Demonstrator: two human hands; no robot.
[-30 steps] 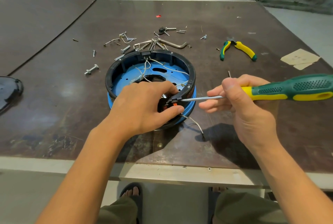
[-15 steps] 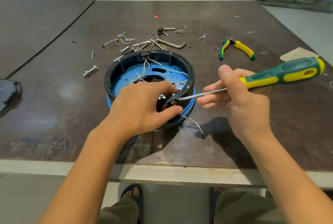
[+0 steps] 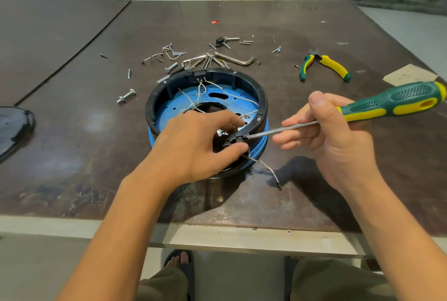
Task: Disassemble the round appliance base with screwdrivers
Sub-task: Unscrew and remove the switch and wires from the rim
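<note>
Round blue-and-black plastic appliance base [image 3: 263,97]: my left hand [image 3: 193,145] pinches its black rim clip [image 3: 238,138]; right hand [image 3: 336,145] grips green-yellow screwdriver [image 3: 387,104]. Risk: tip may slip, jabbing fingers.

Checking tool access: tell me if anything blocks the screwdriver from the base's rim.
Nothing visible does. The screwdriver tip meets the base at its near rim; the left hand pinches the rim beside it.

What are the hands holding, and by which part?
The right hand grips the screwdriver where shaft meets handle; the left hand pinches a black part on the near rim of the base.
</note>
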